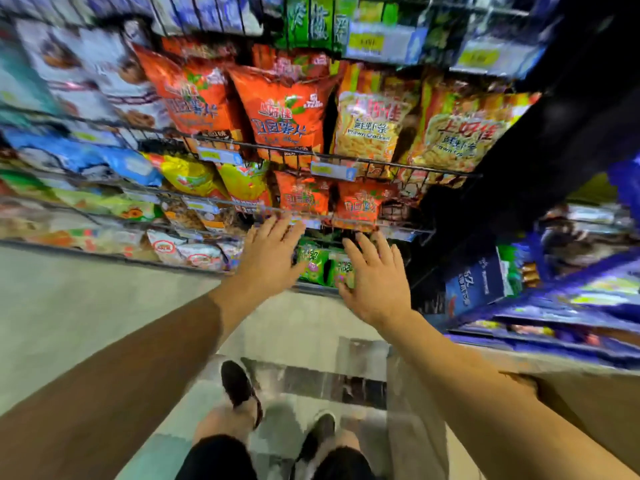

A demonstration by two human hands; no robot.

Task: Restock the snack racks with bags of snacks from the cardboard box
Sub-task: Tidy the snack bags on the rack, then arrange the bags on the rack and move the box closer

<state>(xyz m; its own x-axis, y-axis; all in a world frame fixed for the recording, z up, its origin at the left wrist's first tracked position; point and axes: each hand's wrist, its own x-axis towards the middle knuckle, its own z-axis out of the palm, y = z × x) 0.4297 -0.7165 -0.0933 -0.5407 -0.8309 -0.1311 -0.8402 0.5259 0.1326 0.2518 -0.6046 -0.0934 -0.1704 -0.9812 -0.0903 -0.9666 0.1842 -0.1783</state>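
My left hand (272,252) and my right hand (375,275) are both stretched out with fingers spread and nothing in them, in front of the low shelf of the wire snack rack (346,161). Between and behind the hands stand small green snack bags (317,263) on the bottom shelf. Just above them sit small orange bags (358,204). Higher up are large orange chip bags (287,112) and yellow prawn cracker bags (372,123). A corner of the cardboard box (588,403) shows at the lower right, under my right forearm.
More racks of mixed snack bags run off to the left (86,161). A blue shelf unit with boxed goods (519,282) stands at the right. My two feet (242,386) are on the pale floor below, close to the rack's base.
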